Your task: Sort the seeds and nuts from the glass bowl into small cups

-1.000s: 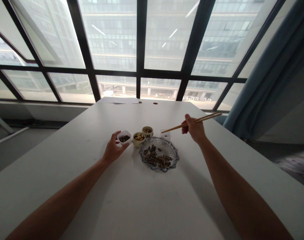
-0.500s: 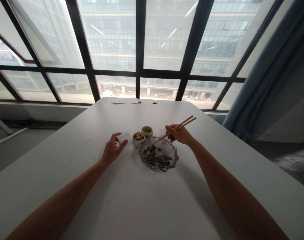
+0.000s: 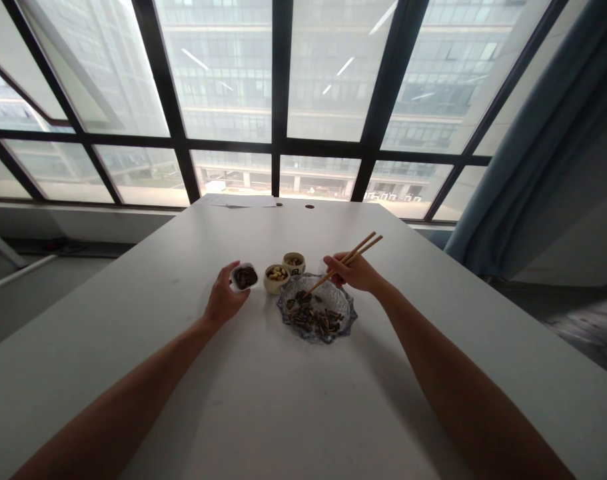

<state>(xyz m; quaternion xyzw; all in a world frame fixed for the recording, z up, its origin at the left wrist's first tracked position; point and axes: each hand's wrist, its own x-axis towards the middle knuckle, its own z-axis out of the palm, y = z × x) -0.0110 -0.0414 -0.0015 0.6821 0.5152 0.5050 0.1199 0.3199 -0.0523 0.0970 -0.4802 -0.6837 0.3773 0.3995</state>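
Between thumb and fingers, my left hand (image 3: 226, 295) grips a small white cup (image 3: 244, 277) with dark brown pieces inside, its mouth turned toward me. My right hand (image 3: 347, 271) is closed on a pair of wooden chopsticks (image 3: 354, 255). Their tips reach down into a scalloped glass bowl (image 3: 352, 313) among dark, elongated pieces (image 3: 317, 320). Behind the bowl's left edge stands a small cream cup (image 3: 275, 285) of pale nuts. A second cream cup (image 3: 294, 262), with a dark character on it, holds small brownish bits. Something clear behind my right fingers is mostly hidden.
The white table (image 3: 263, 400) extends toward tall windows (image 3: 233, 73). Papers (image 3: 238, 201) lie at its far left edge, with two round holes (image 3: 309, 207) close by. A blue curtain (image 3: 528, 140) hangs at the right.
The white cup in my left hand has tilted toward me, so its dark contents now show. My right hand and the chopsticks have shifted slightly left and down.
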